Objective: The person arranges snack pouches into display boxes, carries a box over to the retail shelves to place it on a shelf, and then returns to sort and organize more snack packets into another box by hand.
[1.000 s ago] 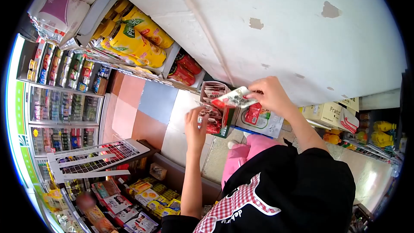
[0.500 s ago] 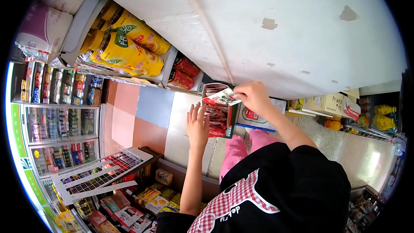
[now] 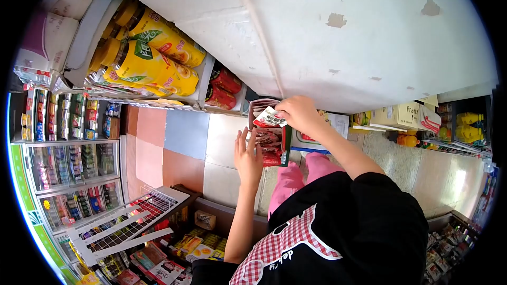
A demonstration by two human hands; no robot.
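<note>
A small white and red snack packet (image 3: 269,118) is pinched between the thumb and fingers of my right hand (image 3: 299,116). It is tilted over an open box (image 3: 287,148) filled with red packets (image 3: 270,153). My left hand (image 3: 248,159) rests at the box's left side with its fingers stretched out and apart, holding nothing. Whether those fingertips touch the box wall I cannot tell. More packets stand in a row at the far end of the box, partly behind the held one.
Yellow bottles (image 3: 153,71) and red cans (image 3: 222,89) fill shelves at upper left. A white panel (image 3: 343,47) rises just beyond the box. A wire rack (image 3: 127,224) stands lower left, a cardboard carton (image 3: 398,116) to the right. Tiled floor (image 3: 185,137) shows below.
My right hand has shifted slightly left and lowered the packet closer to the box. My left hand has moved a little to the right, still spread.
</note>
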